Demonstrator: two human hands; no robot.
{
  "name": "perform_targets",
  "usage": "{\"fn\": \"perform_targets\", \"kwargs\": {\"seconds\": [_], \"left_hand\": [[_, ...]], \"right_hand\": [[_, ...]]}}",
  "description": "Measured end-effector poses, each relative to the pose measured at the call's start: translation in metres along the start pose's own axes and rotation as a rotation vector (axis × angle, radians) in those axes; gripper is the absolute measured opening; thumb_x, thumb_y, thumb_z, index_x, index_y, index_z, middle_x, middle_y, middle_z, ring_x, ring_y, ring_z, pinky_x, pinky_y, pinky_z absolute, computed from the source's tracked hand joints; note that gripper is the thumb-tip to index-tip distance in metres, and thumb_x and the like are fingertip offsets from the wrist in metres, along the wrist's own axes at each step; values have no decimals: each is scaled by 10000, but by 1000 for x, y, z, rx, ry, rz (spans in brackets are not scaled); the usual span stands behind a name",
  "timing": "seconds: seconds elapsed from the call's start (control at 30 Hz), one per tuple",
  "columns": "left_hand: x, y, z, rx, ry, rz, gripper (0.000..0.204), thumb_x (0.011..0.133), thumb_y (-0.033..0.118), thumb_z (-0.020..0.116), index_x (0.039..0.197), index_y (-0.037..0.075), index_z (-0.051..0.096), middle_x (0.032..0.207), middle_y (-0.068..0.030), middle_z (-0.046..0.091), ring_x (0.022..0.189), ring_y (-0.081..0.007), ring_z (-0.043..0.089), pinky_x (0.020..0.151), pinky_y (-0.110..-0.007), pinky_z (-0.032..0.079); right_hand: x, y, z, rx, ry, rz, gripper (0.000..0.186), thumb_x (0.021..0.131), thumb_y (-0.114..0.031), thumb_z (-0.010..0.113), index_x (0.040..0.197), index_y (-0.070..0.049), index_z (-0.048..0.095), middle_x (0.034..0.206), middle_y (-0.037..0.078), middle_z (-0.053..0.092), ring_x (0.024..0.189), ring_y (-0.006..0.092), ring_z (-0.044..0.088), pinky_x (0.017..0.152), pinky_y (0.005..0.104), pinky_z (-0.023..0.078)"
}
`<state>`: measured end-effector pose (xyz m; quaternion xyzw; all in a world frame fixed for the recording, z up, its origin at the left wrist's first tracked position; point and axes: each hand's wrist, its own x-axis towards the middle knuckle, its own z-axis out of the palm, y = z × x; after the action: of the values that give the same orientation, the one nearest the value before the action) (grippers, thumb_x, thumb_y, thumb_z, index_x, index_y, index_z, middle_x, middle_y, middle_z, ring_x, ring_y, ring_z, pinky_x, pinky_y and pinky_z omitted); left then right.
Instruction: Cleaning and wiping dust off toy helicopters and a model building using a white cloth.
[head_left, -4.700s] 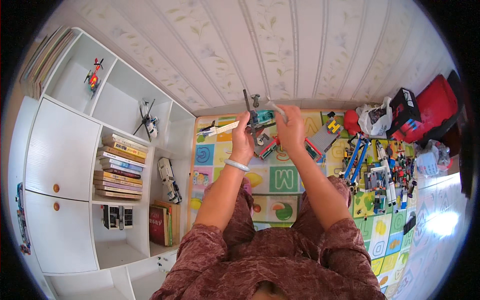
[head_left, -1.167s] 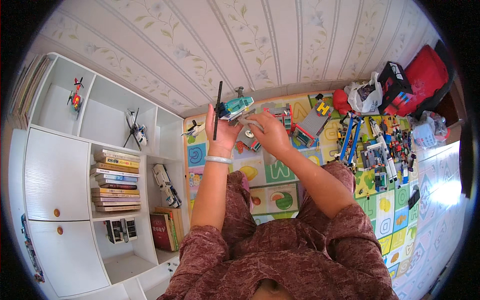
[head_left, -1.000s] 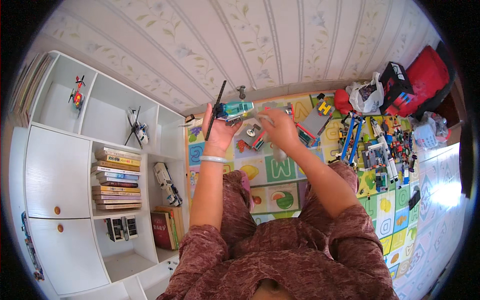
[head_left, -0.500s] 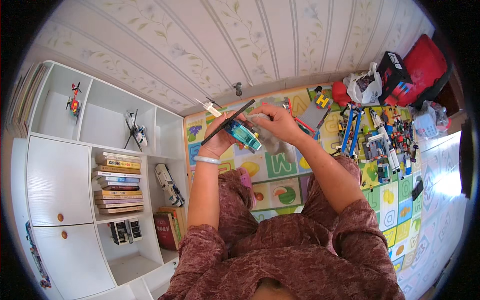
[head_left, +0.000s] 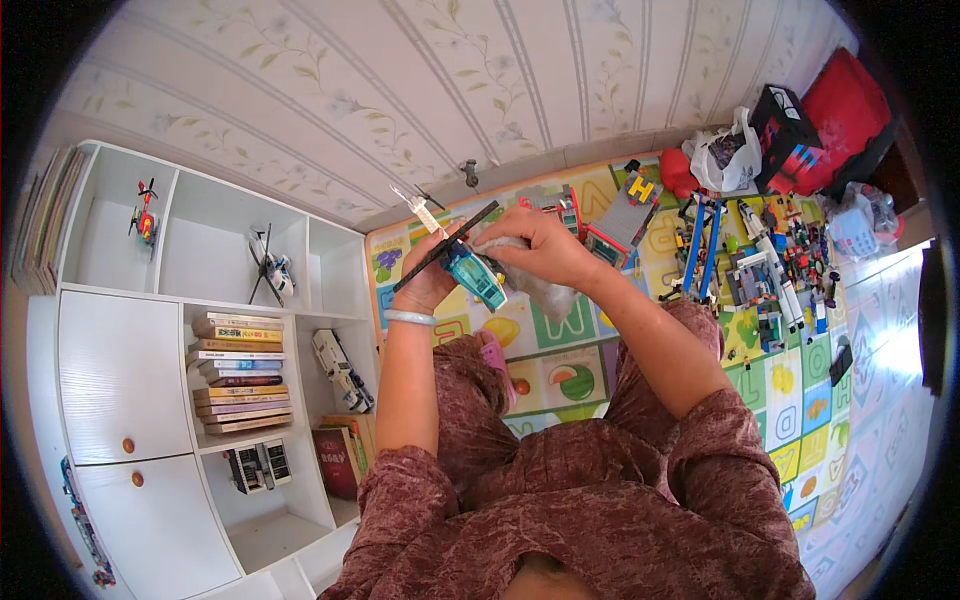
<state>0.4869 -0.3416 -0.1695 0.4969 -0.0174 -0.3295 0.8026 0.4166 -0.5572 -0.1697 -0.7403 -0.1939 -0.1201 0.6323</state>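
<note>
A toy brick helicopter (head_left: 476, 277) with a teal canopy, a long black rotor and a white tail rests in my left hand (head_left: 430, 282), its fingers closed round the body. The tail points up toward the wall, and the canopy faces down and right. From my right hand (head_left: 540, 246), pinched close beside the rotor, hangs a greyish-white cloth (head_left: 545, 291). Its fingertips are near the helicopter's side; whether the cloth touches the model there I cannot make out.
At left stands a white shelf unit (head_left: 120, 370) with books (head_left: 240, 375) and brick models. Several loose bricks and part-built models (head_left: 770, 270) lie on the patterned play mat (head_left: 575, 355) at right, near a plastic bag (head_left: 728, 160) and a black box (head_left: 785, 135).
My right hand has shifted left, closer to the rotor, with the cloth now hanging lower. The helicopter has tilted slightly in my left hand, its nose lower and further left.
</note>
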Motion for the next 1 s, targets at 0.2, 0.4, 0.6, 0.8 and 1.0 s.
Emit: {"fn": "perform_targets", "kwargs": {"seconds": [0.2,0.4,0.6,0.8,1.0], "left_hand": [[5,2,3,60,-141,35,574,844,480,564,1083,-42,582,996,-94,605,904,-164,587,796,-292,482],[6,1,8,61,-197,18,537,861,479,538,1040,-25,590,1001,-100,608,933,-193,578,827,-309,470],[7,2,9,42,-225,0,506,866,484,522,981,-5,585,996,-107,610,923,-199,581,819,-312,473],[8,2,5,95,-200,-19,534,849,525,507,943,1,555,975,-112,602,903,-196,580,804,-300,471],[8,2,13,58,-206,-39,534,860,530,495,937,5,556,953,-108,594,883,-200,575,790,-307,472]], "right_hand": [[-3,-1,-7,6,-126,75,205,817,-151,697,1018,-113,711,917,80,653,877,203,625,808,309,484],[-4,6,-5,69,-106,148,203,827,-166,695,1015,-89,706,930,80,664,874,190,634,814,305,485],[-2,2,-6,150,-131,188,200,834,-163,695,1015,-77,706,939,58,676,866,129,620,817,287,483],[-2,7,-5,189,-180,225,188,855,-131,680,1026,-54,698,959,35,680,872,85,600,803,265,486],[-1,3,-9,228,-202,297,182,874,-120,664,1037,-44,692,985,18,679,914,83,598,838,258,478]]}}
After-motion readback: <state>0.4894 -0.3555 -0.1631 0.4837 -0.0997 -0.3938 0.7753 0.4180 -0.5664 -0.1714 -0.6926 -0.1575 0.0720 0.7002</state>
